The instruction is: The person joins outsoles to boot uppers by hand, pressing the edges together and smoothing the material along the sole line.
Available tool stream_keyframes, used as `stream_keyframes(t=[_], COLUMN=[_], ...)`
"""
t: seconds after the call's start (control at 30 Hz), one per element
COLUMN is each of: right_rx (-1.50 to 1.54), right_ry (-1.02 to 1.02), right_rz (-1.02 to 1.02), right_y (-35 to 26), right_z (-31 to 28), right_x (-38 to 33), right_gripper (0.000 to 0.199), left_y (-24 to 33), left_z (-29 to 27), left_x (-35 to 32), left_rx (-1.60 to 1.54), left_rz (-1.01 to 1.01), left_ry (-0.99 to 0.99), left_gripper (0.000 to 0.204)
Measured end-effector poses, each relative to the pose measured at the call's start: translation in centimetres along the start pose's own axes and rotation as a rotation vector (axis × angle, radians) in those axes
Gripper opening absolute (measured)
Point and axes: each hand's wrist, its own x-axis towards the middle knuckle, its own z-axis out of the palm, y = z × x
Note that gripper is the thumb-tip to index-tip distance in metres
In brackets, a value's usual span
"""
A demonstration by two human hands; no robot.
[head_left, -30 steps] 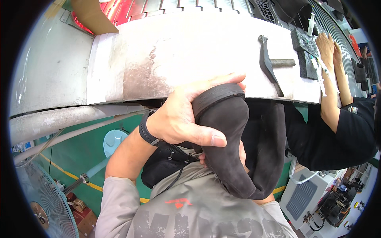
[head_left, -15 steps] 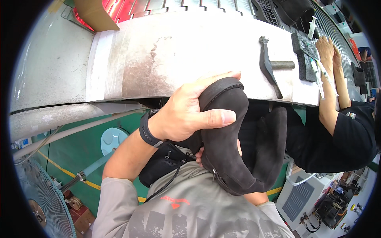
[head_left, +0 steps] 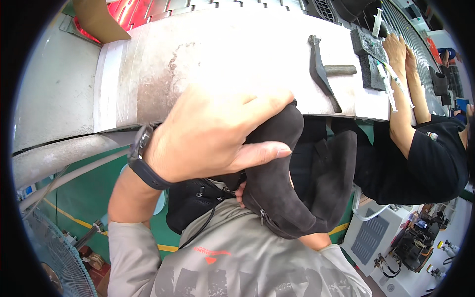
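A black suede boot point(head_left: 282, 198) is clamped by the left hand point(head_left: 208, 133) near the bench point(head_left: 208, 54), steadied for handling; the right hand's grip cannot be told.

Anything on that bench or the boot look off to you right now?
Nothing stands out. The left hand grips the black suede boot by its toe; no tear shows. The hammer and syringes lie flat on the worn metal bench.
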Motion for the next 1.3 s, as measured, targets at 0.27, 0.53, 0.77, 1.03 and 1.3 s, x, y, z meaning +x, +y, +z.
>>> stream_keyframes(t=[0.27,0.53,0.77,1.03,1.3], right_rx=[-0.319,-0.211,-0.119,-0.101,-0.145], right_ry=[-0.038,-0.188,-0.200,-0.197,-0.080], right_rz=[-0.075,-0.045,-0.004,-0.006,-0.059], right_y=[-2.9,-2.3,-1.9,-1.6,-0.6], right_z=[5.9,3.6,3.7,3.2,1.8], right_x=[-4.7,-5.1,-4.8,-4.5,-3.1], right_gripper=[0.052,0.055,0.053,0.050,0.049], left_y=[-0.3,0.6,-1.5,0.2,1.4], left_z=[2.8,3.2,2.8,4.4,4.8], left_x=[0.6,0.7,0.9,0.4,-0.3], left_rx=[-0.678,-0.514,-0.910,-0.940,-0.669], left_rz=[-0.181,-0.196,-0.457,-0.436,-0.460], left_ry=[0.228,0.216,0.077,0.144,0.179], left_gripper=[0.072,0.057,0.049,0.052,0.052])
